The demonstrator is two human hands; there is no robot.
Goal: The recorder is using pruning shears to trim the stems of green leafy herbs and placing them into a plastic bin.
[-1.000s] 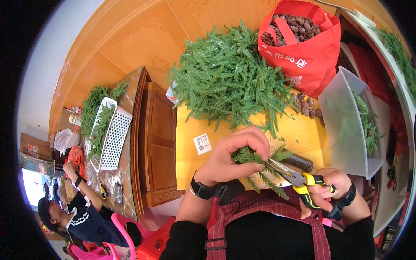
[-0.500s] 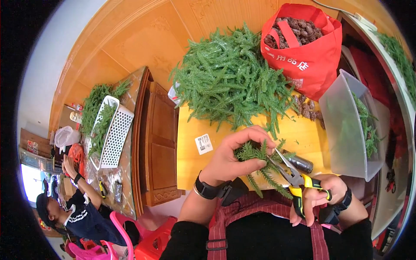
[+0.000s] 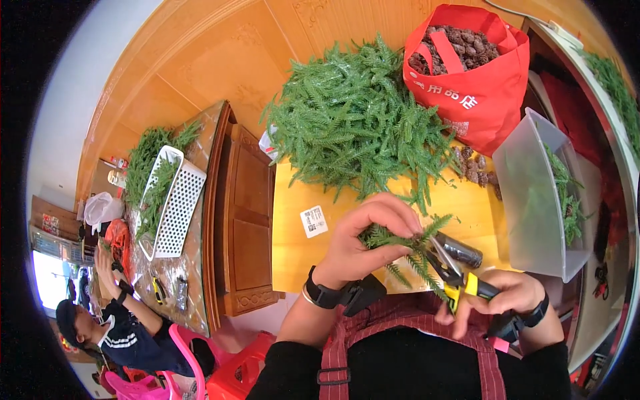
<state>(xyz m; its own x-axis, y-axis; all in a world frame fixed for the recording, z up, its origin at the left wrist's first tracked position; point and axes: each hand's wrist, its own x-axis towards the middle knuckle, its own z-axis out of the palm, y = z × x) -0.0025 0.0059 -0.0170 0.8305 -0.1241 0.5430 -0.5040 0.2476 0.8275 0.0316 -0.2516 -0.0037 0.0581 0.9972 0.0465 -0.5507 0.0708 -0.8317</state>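
Observation:
A green artificial pine sprig (image 3: 419, 257) is pinched between the thumb and fingers of my left hand (image 3: 373, 233), just past the table's front edge. My right hand (image 3: 497, 293) grips yellow-and-black pliers (image 3: 460, 283), whose metal jaws point up and left at the sprig. The jaw tips are close beside the stems near my left fingertips; whether they touch is hard to tell. Behind the hands, a dark wrapped roll (image 3: 460, 250) lies on the yellow table (image 3: 293, 247). A large heap of pine sprigs (image 3: 353, 120) covers the table's far part.
A red bag (image 3: 467, 100) full of pine cones stands at the back right, with loose pine cones (image 3: 472, 165) before it. A translucent bin (image 3: 537, 200) holding greenery stands right. At left, another person (image 3: 127, 320) works by a table with a white basket (image 3: 177, 207).
The pliers have turned, and my right hand has rolled over their handles. The sprig has shifted slightly in my left fingers. At left, the other person's hands have come lower.

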